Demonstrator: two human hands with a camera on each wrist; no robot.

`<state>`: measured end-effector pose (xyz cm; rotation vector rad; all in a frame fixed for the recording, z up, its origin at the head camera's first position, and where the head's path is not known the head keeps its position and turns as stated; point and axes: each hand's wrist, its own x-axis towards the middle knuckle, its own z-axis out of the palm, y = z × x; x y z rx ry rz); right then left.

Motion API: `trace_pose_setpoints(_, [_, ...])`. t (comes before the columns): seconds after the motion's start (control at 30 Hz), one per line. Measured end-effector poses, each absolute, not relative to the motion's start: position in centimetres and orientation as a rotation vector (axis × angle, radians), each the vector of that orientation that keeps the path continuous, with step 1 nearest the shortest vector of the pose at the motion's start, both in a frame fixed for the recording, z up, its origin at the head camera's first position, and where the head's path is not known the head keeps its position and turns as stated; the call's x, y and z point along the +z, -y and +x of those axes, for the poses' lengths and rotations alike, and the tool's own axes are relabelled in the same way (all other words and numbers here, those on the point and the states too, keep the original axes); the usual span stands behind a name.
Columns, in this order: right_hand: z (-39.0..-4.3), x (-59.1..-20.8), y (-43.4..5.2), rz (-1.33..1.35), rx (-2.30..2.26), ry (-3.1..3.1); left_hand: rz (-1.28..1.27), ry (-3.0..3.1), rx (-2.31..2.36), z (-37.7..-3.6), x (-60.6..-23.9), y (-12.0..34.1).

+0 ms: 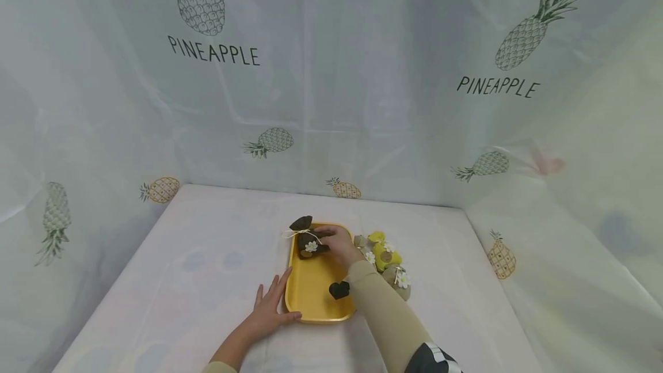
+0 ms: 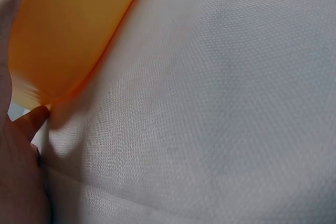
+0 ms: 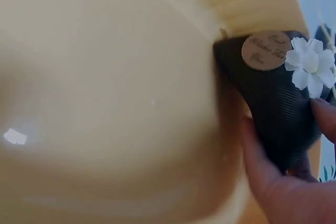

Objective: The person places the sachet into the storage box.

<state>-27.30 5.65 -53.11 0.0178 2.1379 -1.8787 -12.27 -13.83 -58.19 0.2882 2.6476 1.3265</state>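
Observation:
A yellow tray [image 1: 317,289] lies on the table, and my left hand [image 1: 266,313] rests at its near left corner with fingers spread. In the left wrist view, a fingertip touches the rim of the tray [image 2: 63,51]. My right hand [image 1: 336,243] reaches over the tray and grips a dark gift pouch [image 1: 307,240] at the far left corner. Up close, the pouch [image 3: 273,93] has a round paper label and a white flower, with fingers and thumb on its side. Pale string ties its neck. A second dark piece [image 1: 339,290] sits in the tray, partly hidden by my right forearm.
Right of the tray stand a yellow pouch [image 1: 385,257], a grey-brown pouch [image 1: 397,282] with a white flower, and a beige one [image 1: 361,242] partly behind my right arm. Pineapple-print curtains [image 1: 331,73] enclose the white-covered table [image 1: 207,246] at the back and sides.

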Motion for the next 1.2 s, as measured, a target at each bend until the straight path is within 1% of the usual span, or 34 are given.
trace_pose_setpoints(0.17, [-27.6,-53.6,-5.9,-0.012,-1.763,-2.277,0.297,-2.651,1.319,-12.2,-58.3,13.7])
trace_pose_setpoints(0.4, [-28.0,-53.3,-6.4,-0.074,-1.653,-2.36,0.282,-2.658,1.317,-12.1,-58.3,13.7])
trace_pose_setpoints(0.7, [-27.9,-51.5,-8.0,-0.22,-1.554,-2.378,0.261,-2.643,1.316,-12.3,-58.2,13.7])
trace_pose_setpoints(0.9, [-27.7,-50.6,-9.6,-0.234,-1.592,-2.292,0.252,-2.637,1.318,-12.4,-58.1,13.6])
trace_pose_setpoints(1.2, [-26.4,-48.8,-12.0,-0.296,-1.575,-2.26,0.242,-2.63,1.299,-12.3,-58.0,13.4])
